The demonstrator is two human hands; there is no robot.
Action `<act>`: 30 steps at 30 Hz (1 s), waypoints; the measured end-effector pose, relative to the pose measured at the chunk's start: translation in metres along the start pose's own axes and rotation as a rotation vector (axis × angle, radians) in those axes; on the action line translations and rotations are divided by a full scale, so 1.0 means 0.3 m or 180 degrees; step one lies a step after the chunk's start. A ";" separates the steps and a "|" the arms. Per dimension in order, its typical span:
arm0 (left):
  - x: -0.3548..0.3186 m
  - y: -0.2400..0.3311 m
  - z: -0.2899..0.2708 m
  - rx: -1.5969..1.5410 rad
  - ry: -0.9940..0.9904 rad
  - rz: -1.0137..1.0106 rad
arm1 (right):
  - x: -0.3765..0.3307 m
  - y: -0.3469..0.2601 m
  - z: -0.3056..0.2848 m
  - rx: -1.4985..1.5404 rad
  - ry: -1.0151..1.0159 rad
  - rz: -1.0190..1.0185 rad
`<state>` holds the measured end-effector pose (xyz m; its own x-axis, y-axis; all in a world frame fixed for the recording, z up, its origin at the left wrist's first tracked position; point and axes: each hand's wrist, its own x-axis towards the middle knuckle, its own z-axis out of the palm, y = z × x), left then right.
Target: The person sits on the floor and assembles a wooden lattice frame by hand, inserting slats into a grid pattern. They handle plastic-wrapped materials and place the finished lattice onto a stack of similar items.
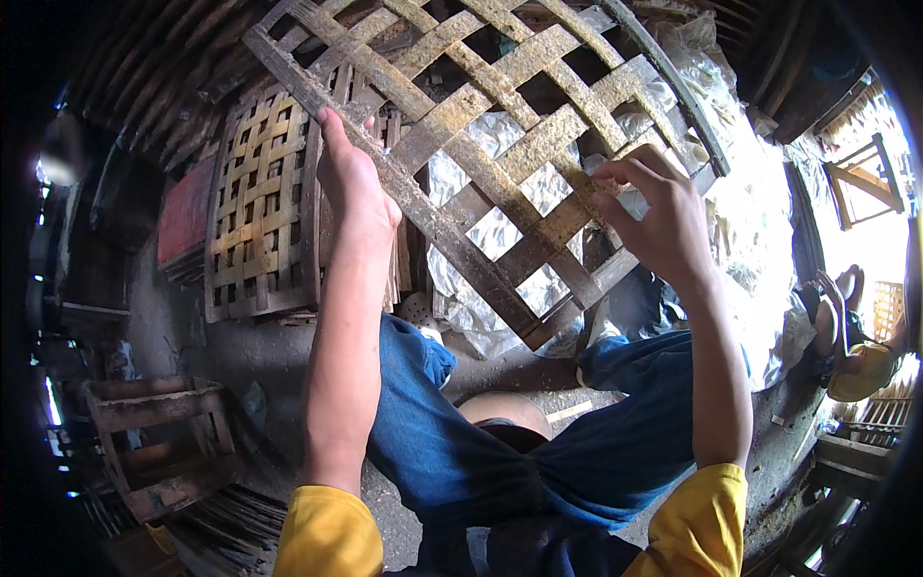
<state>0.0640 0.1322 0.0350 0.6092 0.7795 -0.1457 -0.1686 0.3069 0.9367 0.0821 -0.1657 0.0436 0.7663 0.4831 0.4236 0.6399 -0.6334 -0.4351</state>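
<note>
A wooden frame with a woven lattice of flat slats [447,117], crusted with pale brown grains, is tilted in front of me. My left hand [354,183] grips its left edge bar, with the thumb lying along the near face and the other fingers mostly hidden behind. Over the lattice's right part is my right hand [659,207], its thumb and forefinger curled close together at a slat. Between those fingertips may be a small pale piece, too indistinct to name. Below the frame are my legs in blue jeans [452,433].
Another woven lattice frame [258,197] stands upright at the left, beside a red panel [185,216]. Crumpled clear plastic sheeting [760,240] covers the area behind and to the right. A wooden crate-like frame [159,399] sits at lower left; a person's feet [836,308] show far right.
</note>
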 end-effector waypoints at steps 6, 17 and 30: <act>-0.016 0.003 0.005 -0.0056 -0.0031 0.0005 | 0.020 0.027 0.028 0.0143 -0.0022 -0.0096; -0.020 -0.001 -0.004 -0.0227 -0.0210 0.0052 | 0.032 0.050 0.050 -0.0443 0.0401 -0.0907; -0.037 -0.008 0.007 -0.0035 -0.0179 0.0261 | 0.036 0.273 -0.107 -0.0088 0.0856 0.0642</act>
<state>0.0594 0.1217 0.0351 0.6356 0.7704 -0.0503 -0.2281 0.2496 0.9411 0.1411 -0.2318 0.0381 0.8321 0.1720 0.5273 0.4724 -0.7179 -0.5113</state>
